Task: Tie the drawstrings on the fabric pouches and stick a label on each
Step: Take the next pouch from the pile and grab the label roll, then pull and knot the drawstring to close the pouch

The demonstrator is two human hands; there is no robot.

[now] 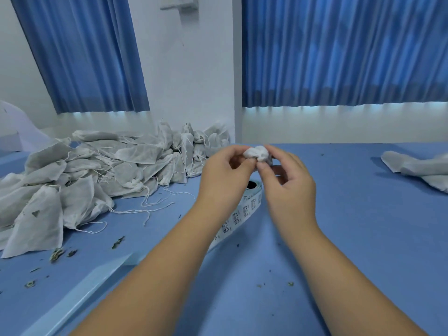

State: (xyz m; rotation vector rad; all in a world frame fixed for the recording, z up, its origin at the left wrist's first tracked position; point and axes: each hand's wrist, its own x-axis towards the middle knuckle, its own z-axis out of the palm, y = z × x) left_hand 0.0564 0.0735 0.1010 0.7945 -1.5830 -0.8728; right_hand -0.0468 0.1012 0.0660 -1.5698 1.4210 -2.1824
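Two hands meet just above the middle of the frame, brought together on one small white pouch (258, 152). The left hand (225, 173) pinches its left side with curled fingers and thumb. The right hand (288, 183) pinches its right side and lower edge. The pouch is bunched into a ball and held up off the blue table (363, 238). Whether its string is tied cannot be made out, as the fingers cover that part.

Directly below the hands stands one roll of labels (254, 186), mostly hidden behind them; only its dark core and rim show. A strip of labels (232, 221) runs from it toward the lower left, passing behind the left forearm. The labels carry barcodes and small print, too small to read.

At the left of the frame lies one large pile of pouches (97, 170), too many and too overlapped to count, cut off by the left edge. Thin white strings (150, 209) trail from it across the table. At the right edge lies a smaller heap of pouches (417, 166), perhaps two, also cut off.

Dark green crumbs (57, 254) are scattered over the table, thickest at the lower left.

Two blue curtains hang behind: one (82, 52) at the upper left, one (344, 49) across the upper right. Between them, at the top edge, a white wall fitting (179, 4) is cut off and blurred.
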